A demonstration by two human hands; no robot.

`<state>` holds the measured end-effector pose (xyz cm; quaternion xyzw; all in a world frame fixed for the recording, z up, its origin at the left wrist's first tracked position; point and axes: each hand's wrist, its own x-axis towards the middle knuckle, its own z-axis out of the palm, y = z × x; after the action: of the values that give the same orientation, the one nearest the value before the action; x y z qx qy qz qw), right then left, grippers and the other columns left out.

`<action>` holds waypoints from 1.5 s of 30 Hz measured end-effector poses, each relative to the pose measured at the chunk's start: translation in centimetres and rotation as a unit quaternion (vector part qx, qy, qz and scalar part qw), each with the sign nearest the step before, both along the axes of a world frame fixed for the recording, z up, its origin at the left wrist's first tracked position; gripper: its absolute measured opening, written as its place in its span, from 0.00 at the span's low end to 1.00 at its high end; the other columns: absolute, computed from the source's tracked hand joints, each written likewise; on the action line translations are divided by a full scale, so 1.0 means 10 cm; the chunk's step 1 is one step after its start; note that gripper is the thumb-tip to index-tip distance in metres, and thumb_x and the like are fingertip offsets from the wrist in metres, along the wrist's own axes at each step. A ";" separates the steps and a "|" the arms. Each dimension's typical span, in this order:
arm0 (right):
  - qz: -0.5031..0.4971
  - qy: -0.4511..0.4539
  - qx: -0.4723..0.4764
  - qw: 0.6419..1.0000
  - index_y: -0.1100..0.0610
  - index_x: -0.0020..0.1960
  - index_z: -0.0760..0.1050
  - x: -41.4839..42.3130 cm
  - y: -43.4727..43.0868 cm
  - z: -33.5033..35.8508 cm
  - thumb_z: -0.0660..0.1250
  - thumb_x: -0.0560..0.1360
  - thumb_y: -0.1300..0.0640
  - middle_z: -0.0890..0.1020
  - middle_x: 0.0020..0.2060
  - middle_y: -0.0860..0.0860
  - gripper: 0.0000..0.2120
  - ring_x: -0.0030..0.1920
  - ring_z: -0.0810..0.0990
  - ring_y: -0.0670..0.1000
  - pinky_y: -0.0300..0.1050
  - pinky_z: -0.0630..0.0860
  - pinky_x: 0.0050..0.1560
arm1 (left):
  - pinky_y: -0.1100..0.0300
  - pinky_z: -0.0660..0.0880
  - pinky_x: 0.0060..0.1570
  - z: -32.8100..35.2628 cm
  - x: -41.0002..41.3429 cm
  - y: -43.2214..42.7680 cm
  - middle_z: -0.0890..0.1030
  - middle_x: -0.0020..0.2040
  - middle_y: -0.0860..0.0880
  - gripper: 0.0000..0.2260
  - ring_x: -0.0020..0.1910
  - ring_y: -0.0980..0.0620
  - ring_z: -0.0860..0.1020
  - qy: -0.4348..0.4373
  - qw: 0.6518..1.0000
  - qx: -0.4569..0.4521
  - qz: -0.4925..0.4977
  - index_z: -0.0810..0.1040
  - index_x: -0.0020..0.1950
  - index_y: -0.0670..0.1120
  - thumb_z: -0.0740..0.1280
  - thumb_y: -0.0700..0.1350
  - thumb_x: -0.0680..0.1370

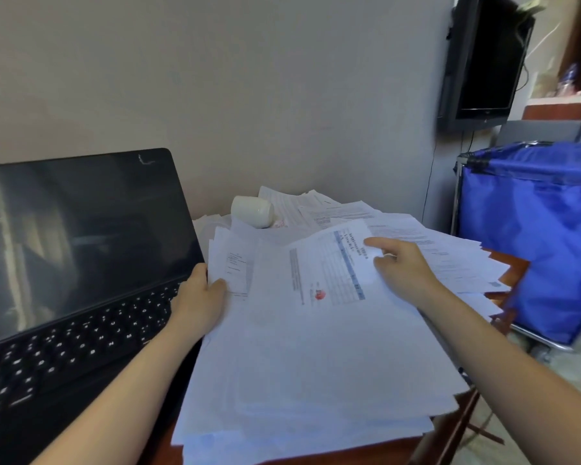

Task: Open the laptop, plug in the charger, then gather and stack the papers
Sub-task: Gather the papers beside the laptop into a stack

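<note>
A black laptop (81, 263) stands open on the left, its screen dark. A loose heap of white papers (316, 364) covers the table to its right. My left hand (198, 300) grips the left edge of the heap, thumb on top, next to the keyboard. My right hand (403, 270) holds a printed sheet with a blue table and a red mark (332, 273), thumb on top and fingers under its right edge. More sheets (450, 256) fan out to the right. No charger shows.
A white cup (253, 211) lies on its side on the papers near the wall. A blue fabric cart (534, 236) stands right of the table. A dark monitor (483, 62) hangs on the wall above it. The table's wooden edge (503, 273) shows at the right.
</note>
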<state>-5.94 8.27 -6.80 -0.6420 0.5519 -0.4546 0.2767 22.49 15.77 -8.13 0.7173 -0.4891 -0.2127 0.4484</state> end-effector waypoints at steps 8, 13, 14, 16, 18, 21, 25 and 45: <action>0.131 0.194 -0.026 0.972 0.55 0.76 0.57 0.33 0.18 -0.27 0.56 0.81 0.57 0.62 0.74 0.50 0.24 0.74 0.58 0.51 0.42 0.54 0.71 | 0.51 0.74 0.53 0.05 -0.03 -0.03 0.77 0.48 0.49 0.12 0.49 0.46 0.77 0.015 0.999 0.039 -0.004 0.70 0.55 0.44 0.65 0.49 0.77; -0.068 0.346 0.063 0.934 0.55 0.64 0.69 -0.24 -0.13 -0.28 0.50 0.73 0.38 0.72 0.65 0.55 0.29 0.66 0.69 0.57 0.49 0.65 0.60 | 0.46 0.73 0.58 0.01 -0.05 -0.01 0.79 0.49 0.47 0.06 0.51 0.42 0.78 -0.032 0.999 0.001 0.016 0.75 0.51 0.45 0.62 0.46 0.77; -0.107 0.309 0.091 0.941 0.55 0.64 0.69 -0.37 -0.22 -0.26 0.53 0.75 0.40 0.72 0.65 0.55 0.25 0.65 0.69 0.58 0.50 0.66 0.61 | 0.45 0.73 0.58 0.01 -0.06 -0.01 0.79 0.48 0.48 0.05 0.52 0.42 0.78 -0.032 0.999 -0.018 0.021 0.74 0.51 0.46 0.62 0.44 0.77; -0.156 0.172 0.150 0.961 0.56 0.69 0.66 -0.59 -0.40 -0.21 0.60 0.76 0.46 0.71 0.67 0.56 0.24 0.66 0.69 0.60 0.52 0.65 0.65 | 0.45 0.73 0.58 0.01 -0.07 -0.01 0.78 0.48 0.49 0.04 0.51 0.43 0.77 -0.042 0.997 -0.055 0.030 0.73 0.51 0.46 0.62 0.43 0.78; -0.175 0.070 0.167 0.968 0.57 0.70 0.64 -0.71 -0.55 -0.15 0.65 0.73 0.49 0.75 0.61 0.55 0.28 0.61 0.74 0.60 0.53 0.69 0.65 | 0.44 0.73 0.57 0.03 -0.07 -0.02 0.78 0.47 0.48 0.04 0.51 0.43 0.77 -0.050 0.995 -0.084 0.037 0.73 0.51 0.46 0.62 0.43 0.78; -0.173 0.000 0.167 0.971 0.61 0.66 0.65 -0.71 -0.64 -0.11 0.68 0.71 0.55 0.77 0.49 0.57 0.26 0.50 0.79 0.59 0.52 0.75 0.55 | 0.44 0.73 0.57 0.01 -0.06 -0.02 0.78 0.46 0.49 0.03 0.51 0.42 0.77 -0.054 0.994 -0.089 0.042 0.73 0.50 0.46 0.63 0.43 0.78; -0.139 -0.131 0.151 0.970 0.62 0.56 0.71 -0.58 -0.66 -0.16 0.73 0.63 0.56 0.80 0.53 0.58 0.24 0.52 0.80 0.60 0.55 0.77 0.57 | 0.46 0.74 0.55 -0.01 -0.05 -0.04 0.78 0.48 0.47 0.05 0.50 0.42 0.77 -0.049 0.994 -0.081 0.050 0.74 0.52 0.45 0.63 0.43 0.78; -0.040 -0.364 0.007 0.931 0.53 0.77 0.51 -0.05 -0.08 -0.26 0.64 0.75 0.70 0.77 0.56 0.43 0.37 0.57 0.77 0.47 0.47 0.72 0.61 | 0.55 0.72 0.46 -0.02 -0.07 -0.05 0.78 0.43 0.51 0.04 0.46 0.47 0.77 -0.019 0.994 -0.097 0.052 0.76 0.50 0.43 0.62 0.41 0.78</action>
<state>-6.41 7.43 -9.39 -0.4082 0.4420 -0.6638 0.4443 21.83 15.24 -8.34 0.6992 -0.4778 -0.1266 0.5166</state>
